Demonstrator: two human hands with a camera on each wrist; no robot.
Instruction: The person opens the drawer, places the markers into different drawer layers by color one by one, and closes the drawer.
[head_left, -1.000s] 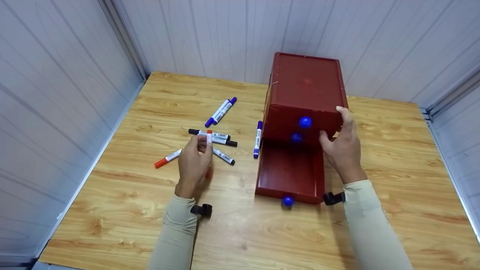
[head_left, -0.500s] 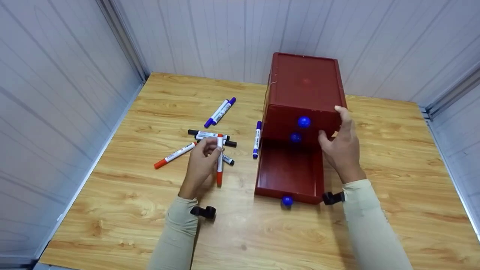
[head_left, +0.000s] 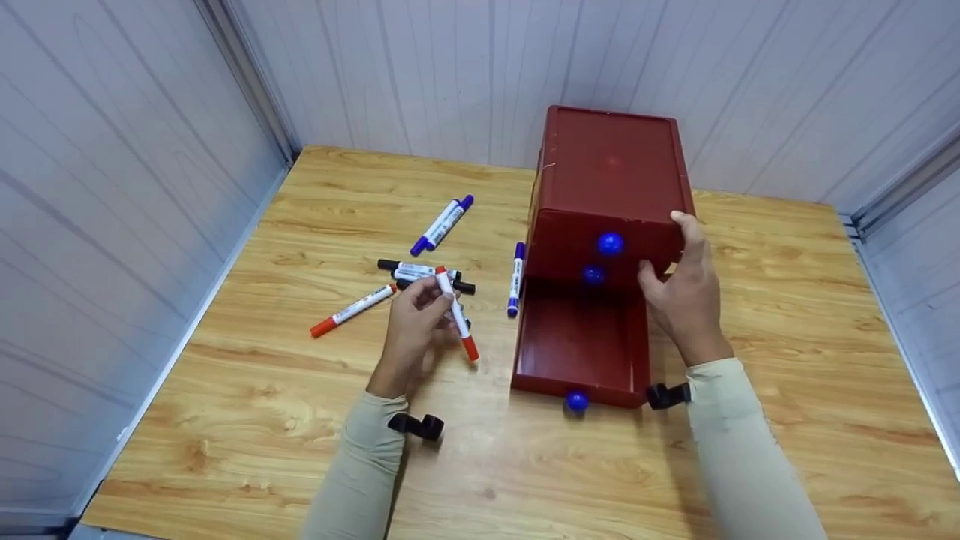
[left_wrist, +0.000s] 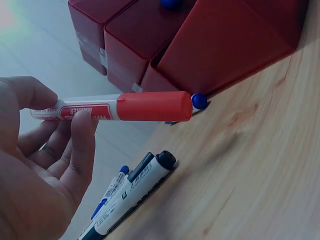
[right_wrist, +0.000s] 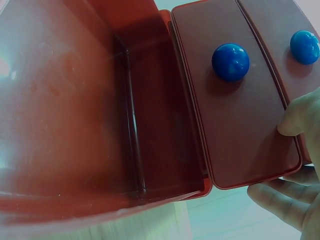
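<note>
My left hand (head_left: 412,330) pinches a white marker with red ends (head_left: 454,307) between thumb and fingers, held over the table and slanting down to the right. In the left wrist view its red cap (left_wrist: 155,106) points toward the red drawer cabinet. My right hand (head_left: 686,304) grips the front right side of that drawer cabinet (head_left: 611,165), one finger at the top edge. In the right wrist view the thumb (right_wrist: 295,117) presses a drawer front beside its blue knob (right_wrist: 230,62). The bottom drawer (head_left: 581,337) is pulled out, its inner floor showing.
Several black-capped markers (head_left: 424,268) lie crossed behind my left hand. Another red marker (head_left: 354,309) lies to their left. Two blue markers (head_left: 442,225) rest farther back, and one more blue marker (head_left: 515,279) lies along the cabinet's left side. Pale walls (head_left: 420,75) enclose the table.
My left hand has moved right, away from the other markers, with the red marker, whose lower end has swung out to the right. My right hand and the cabinet stay in place.
</note>
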